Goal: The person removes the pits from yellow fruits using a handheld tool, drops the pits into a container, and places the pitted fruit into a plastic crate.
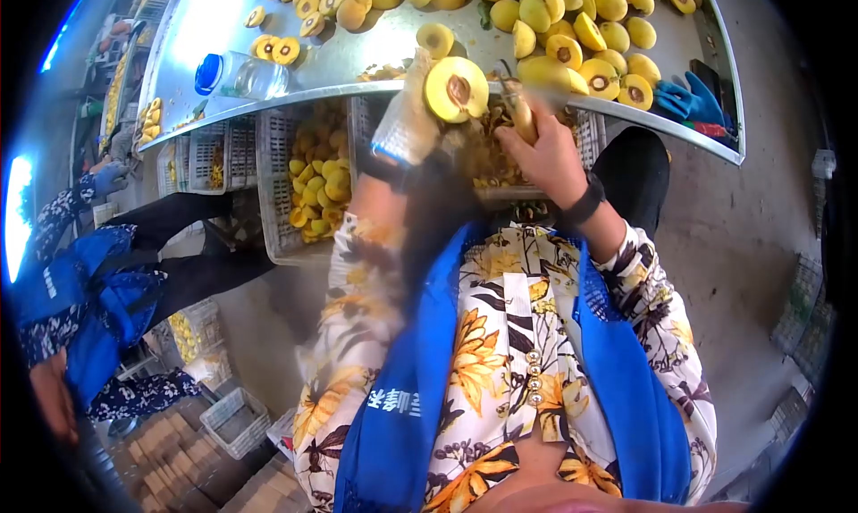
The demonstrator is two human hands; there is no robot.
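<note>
My left hand, in a whitish glove, is closed around a halved yellow peach. The cut face is turned up, with a reddish-brown centre. Bare, my right hand grips the wooden handle of a slim tool with a dark metal end, just right of the peach half; its tip is too blurred to name the kind. Both hands are at the near edge of a metal table. Beyond them lies a heap of whole and halved peaches. Below my hands sits a crate with peach scraps.
A clear bottle with a blue cap lies on the table at left. Blue gloves lie at the right corner. A crate of peach pieces stands below the table edge. Another person in a blue apron is at far left.
</note>
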